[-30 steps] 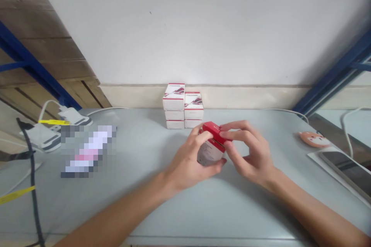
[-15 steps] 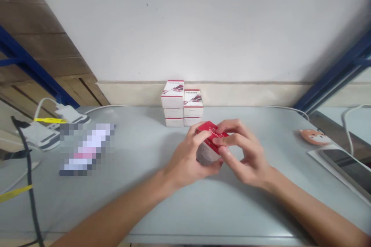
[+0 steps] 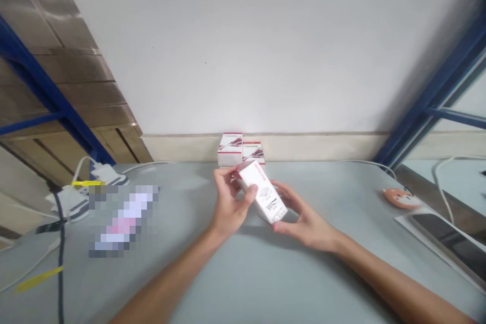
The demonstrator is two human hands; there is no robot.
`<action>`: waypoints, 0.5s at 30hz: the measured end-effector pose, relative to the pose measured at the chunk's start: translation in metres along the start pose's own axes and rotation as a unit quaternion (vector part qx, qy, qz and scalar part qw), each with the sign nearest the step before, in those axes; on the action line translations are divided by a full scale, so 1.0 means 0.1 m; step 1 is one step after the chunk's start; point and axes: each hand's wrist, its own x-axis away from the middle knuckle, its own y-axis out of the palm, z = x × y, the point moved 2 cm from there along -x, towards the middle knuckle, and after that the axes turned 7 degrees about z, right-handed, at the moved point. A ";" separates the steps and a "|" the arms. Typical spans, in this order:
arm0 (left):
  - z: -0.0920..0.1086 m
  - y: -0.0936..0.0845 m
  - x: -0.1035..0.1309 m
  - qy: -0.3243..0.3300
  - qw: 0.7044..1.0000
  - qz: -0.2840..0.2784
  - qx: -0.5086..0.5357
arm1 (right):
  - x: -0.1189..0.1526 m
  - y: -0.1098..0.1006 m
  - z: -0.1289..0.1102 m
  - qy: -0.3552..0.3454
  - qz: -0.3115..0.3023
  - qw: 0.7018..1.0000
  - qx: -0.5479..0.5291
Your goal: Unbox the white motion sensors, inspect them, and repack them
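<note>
A small white cardboard box [image 3: 267, 193] with red lettering and black line drawings is held tilted above the table. My left hand [image 3: 232, 205] grips its upper left end, the thumb lying on the printed face. At the lower right end, my right hand [image 3: 304, 220] pinches the box between thumb and fingers. Some of the fingers are hidden behind it. Just beyond my hands, against the wall, stand stacked boxes [image 3: 230, 157] in white and red; the held box and my hands cover the lower part of the stack.
On the left of the grey table [image 3: 212, 283] lies a blurred-out phone-like device [image 3: 123, 223], with white power strips [image 3: 110, 174] and a black cable [image 3: 61, 263] beside it. An orange animal-faced item [image 3: 402, 198] and a dark phone [image 3: 448, 240] lie on the right. Blue frame posts flank the table.
The box has been turned from its red end to a white printed side. My right hand has shifted from the top to its lower right end. The camera view has tilted up.
</note>
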 end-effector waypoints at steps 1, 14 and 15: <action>0.03 -0.03 -0.04 0.019 0.999 -0.020 -0.045 | -0.01 0.01 0.02 0.011 0.023 1.000 -0.014; -0.80 -0.58 -0.38 -0.136 0.984 0.089 -0.078 | -0.60 -0.37 -0.21 -0.135 0.452 0.867 0.162; -0.86 -0.58 -0.38 -0.151 0.983 0.077 -0.063 | -0.69 -0.28 -0.19 -0.133 0.430 0.876 0.171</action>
